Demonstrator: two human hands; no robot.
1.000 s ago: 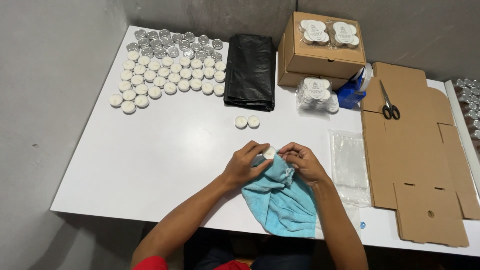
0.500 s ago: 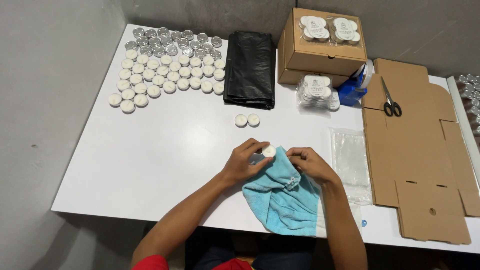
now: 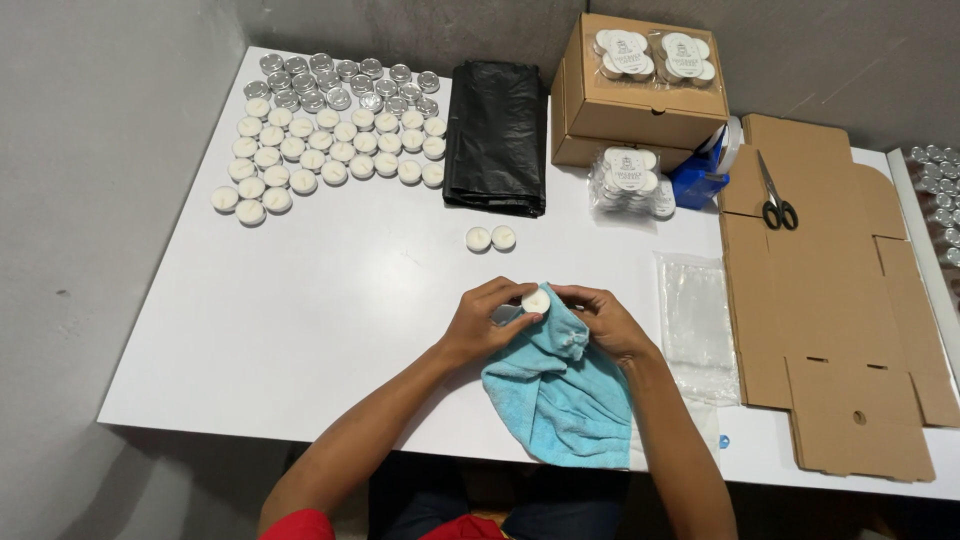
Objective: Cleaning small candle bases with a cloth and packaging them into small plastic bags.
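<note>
My left hand (image 3: 487,320) pinches a small white tealight candle (image 3: 535,300) just above the white table (image 3: 300,300). Its fingertips hold the candle by the rim. My right hand (image 3: 604,322) grips a bunched light blue cloth (image 3: 560,395) and presses a fold of it against the candle's side. The cloth trails down toward the table's near edge. Two more white tealights (image 3: 491,239) sit side by side a little beyond my hands.
Many white and silver-cupped tealights (image 3: 330,130) lie in rows at the far left. Behind them are a folded black plastic bag (image 3: 497,135), a brown box (image 3: 632,95) with packed candle sets, clear bags (image 3: 697,320), flat cardboard (image 3: 830,300) and scissors (image 3: 776,195).
My right hand has slid closer to the candle and bunched the cloth up against it. My left hand keeps the candle in almost the same place.
</note>
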